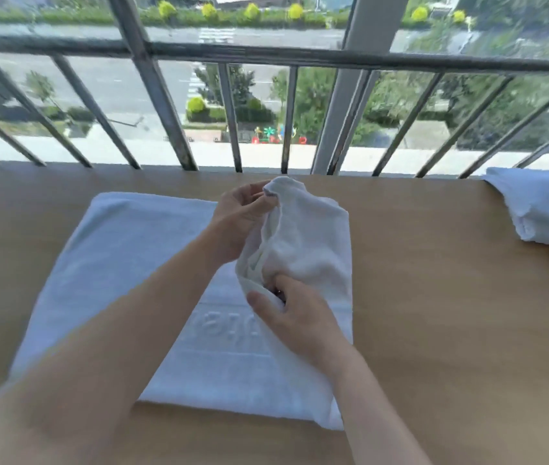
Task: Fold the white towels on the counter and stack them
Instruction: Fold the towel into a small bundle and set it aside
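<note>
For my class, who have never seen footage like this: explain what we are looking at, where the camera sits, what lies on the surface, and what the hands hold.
There is no machine here. A camera worn on the person's head looks down at two bare hands. The left hand and right hand both grip a small crumpled white cloth, lifted above a large flat white towel spread on the light wooden counter. More white towels in a loose pile lie at the far right. Behind the counter, a grey metal railing overlooks a street.

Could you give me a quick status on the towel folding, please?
Left hand and right hand both gripping small towel. Folded towel flat underneath. Unfolded towels waiting right.
</note>
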Available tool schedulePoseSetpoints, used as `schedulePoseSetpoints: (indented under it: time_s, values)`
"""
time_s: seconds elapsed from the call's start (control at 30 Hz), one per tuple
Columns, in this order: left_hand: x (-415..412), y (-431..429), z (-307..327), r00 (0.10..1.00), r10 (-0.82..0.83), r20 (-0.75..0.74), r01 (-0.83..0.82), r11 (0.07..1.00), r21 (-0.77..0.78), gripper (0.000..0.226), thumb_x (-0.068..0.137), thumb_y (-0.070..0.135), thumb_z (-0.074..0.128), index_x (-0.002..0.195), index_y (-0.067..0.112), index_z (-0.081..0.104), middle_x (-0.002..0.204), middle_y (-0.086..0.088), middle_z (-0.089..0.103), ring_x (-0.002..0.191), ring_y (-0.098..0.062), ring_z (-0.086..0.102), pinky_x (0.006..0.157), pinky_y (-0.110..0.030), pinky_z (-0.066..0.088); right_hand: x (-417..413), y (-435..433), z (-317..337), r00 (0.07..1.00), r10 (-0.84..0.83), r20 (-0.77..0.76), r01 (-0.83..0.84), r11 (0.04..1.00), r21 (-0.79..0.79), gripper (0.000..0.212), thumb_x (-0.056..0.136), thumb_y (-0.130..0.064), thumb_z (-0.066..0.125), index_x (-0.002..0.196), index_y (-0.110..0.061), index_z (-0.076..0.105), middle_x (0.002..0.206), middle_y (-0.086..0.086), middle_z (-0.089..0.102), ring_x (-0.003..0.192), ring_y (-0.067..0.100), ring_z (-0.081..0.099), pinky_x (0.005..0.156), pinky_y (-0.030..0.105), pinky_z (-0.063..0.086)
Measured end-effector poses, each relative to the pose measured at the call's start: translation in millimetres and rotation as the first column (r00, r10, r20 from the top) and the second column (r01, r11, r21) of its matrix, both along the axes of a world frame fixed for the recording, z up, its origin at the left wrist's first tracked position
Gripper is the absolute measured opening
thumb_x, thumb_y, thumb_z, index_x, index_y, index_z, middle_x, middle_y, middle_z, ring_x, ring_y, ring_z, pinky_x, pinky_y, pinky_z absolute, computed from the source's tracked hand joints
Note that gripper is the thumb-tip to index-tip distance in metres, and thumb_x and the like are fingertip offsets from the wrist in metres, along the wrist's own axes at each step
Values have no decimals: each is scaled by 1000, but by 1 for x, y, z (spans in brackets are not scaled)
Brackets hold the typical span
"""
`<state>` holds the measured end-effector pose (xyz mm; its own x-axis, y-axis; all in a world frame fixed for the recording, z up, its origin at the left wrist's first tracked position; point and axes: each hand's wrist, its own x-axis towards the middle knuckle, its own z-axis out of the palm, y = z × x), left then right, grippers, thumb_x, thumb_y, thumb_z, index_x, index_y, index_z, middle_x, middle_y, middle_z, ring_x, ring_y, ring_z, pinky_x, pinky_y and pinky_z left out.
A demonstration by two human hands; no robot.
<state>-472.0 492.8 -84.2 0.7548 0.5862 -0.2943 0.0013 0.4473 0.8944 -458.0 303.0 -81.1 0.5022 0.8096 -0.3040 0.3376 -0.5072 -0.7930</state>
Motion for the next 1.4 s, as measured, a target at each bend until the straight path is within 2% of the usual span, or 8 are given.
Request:
schedulePoseSetpoints:
  time_s: [0.3,0.53,0.77,0.9,1.07,1.2,1.33,1.4]
  values:
    - [-138,128,17,999,42,-3,-42,990,133,13,88,7,73,101,10,74,75,4,74,63,-9,68,59,-20,53,-115,136,21,990,133,35,-129,986,-107,36,88,-62,55,75,-28,51,75,-13,59,71,4,56,61,27,43]
    - [-204,214,15,998,61,28,-65,987,148,18,88,12,74,105,16,77,101,-10,74,87,-24,70,79,-36,58,-184,226,16,985,172,-2,-169,967,-189,47,85,-61,61,62,-24,41,56,-13,43,52,4,44,51,28,32]
    - [-222,250,-39,946,223,-235,-169,959,228,19,94,9,68,112,10,73,96,-2,75,86,-16,70,76,-28,59,-231,266,-26,998,40,-53,-55,946,-320,42,89,-57,61,90,-16,54,87,-1,59,88,25,61,71,36,44]
    - [-218,255,-69,918,271,-289,-217,954,206,16,93,14,71,109,13,74,99,-3,75,89,-16,70,84,-33,59,-236,271,-36,998,-18,-68,-6,940,-341,37,86,-54,62,91,-19,51,88,-5,57,85,21,58,61,30,37]
    - [-220,259,-85,900,272,-341,-212,956,202,20,95,25,68,114,17,70,96,7,72,85,-6,69,68,-17,54,-232,270,-30,918,-111,-380,-35,933,-357,30,86,-40,67,92,-15,52,75,1,61,57,14,61,53,31,54]
    - [-229,257,-79,882,231,-411,-176,970,167,39,95,44,64,117,12,65,111,-5,70,103,-23,68,88,-38,57,-236,263,-32,801,-229,-553,62,951,-304,23,94,-29,61,103,-9,56,77,14,65,59,23,64,56,34,57]
    - [-254,232,-73,867,169,-468,-34,958,283,53,78,43,83,119,18,60,109,6,68,101,-13,67,87,-35,57,-229,244,-40,837,-298,-459,257,954,-152,6,95,-19,58,94,-18,64,77,8,67,60,18,64,55,34,56]
    - [-262,219,-71,839,151,-522,67,925,374,55,74,42,86,116,20,58,106,10,65,100,-13,64,82,-30,54,-215,231,-46,941,-303,-150,299,953,-47,12,93,-16,59,88,-25,65,76,-3,66,64,8,61,63,24,53]
